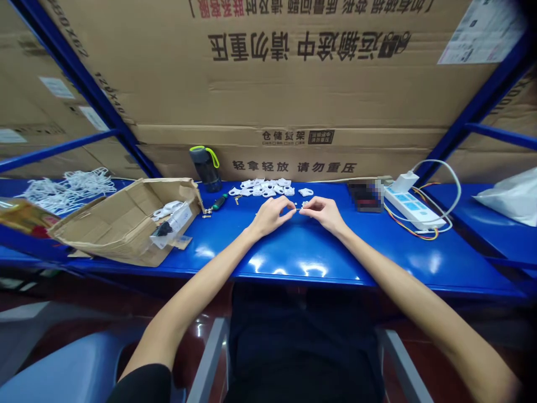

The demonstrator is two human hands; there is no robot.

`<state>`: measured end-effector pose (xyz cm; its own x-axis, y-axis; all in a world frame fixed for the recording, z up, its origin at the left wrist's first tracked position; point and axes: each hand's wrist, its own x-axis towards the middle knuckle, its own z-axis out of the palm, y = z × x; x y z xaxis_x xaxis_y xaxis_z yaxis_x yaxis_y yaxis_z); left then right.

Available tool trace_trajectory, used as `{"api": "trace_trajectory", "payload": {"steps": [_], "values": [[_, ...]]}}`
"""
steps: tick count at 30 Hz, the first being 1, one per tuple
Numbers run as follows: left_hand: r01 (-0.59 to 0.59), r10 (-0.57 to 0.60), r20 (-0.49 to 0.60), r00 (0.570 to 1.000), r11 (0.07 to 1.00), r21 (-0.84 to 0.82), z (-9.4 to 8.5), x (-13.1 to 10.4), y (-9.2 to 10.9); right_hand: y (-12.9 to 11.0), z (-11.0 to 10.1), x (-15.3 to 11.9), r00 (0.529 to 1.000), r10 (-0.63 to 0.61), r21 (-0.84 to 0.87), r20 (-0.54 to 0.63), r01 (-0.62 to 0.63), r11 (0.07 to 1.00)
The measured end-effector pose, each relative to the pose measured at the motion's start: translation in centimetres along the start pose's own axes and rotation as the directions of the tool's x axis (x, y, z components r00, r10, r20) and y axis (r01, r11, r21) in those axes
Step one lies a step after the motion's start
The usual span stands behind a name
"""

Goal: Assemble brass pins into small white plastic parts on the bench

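My left hand (273, 216) and my right hand (325, 214) meet above the blue table, fingertips close together, each in a pinch. Between them shows a tiny thin yellowish piece (298, 209), too small to name; its left end is at my left fingertips. Whatever my right fingers pinch is mostly hidden, with a bit of white beside them. Just beyond the hands lies a pile of white plastic ring-shaped parts (262, 188), and a single similar white part (305, 192) rests right of it.
At left stands an open cardboard box (121, 224) holding white parts and a clear bag. A green-handled screwdriver (220, 202), dark bottle (205, 169) and white cables (69, 190) are nearby. A white power strip (413, 208) and dark case (364, 196) sit at right. Cardboard backs the table.
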<state>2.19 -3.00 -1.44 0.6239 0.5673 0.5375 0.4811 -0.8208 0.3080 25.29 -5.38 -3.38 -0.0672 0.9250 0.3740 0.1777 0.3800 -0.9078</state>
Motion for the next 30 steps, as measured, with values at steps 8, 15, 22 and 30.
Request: {"api": "trace_trajectory", "payload": {"steps": [8,15,22,30], "values": [[-0.003,0.003,-0.005,1.000,1.000,-0.031,0.12,-0.05,-0.07,-0.24,-0.01,-0.03,0.999,0.022,0.019,0.030,-0.023,1.000],[0.013,-0.014,-0.005,1.000,0.999,-0.042,0.08,-0.03,-0.05,-0.61,-0.12,-0.08,0.997,0.064,0.053,0.052,-0.067,0.996],[0.009,-0.011,-0.021,1.000,0.996,-0.087,-0.22,0.03,0.01,-0.47,-0.17,-0.05,0.994,0.069,0.093,0.086,-0.077,0.993],[0.022,-0.024,-0.020,1.000,0.995,-0.093,-0.20,-0.02,0.06,-0.61,-0.10,-0.12,0.990,0.082,0.103,0.117,-0.094,0.990]]}}
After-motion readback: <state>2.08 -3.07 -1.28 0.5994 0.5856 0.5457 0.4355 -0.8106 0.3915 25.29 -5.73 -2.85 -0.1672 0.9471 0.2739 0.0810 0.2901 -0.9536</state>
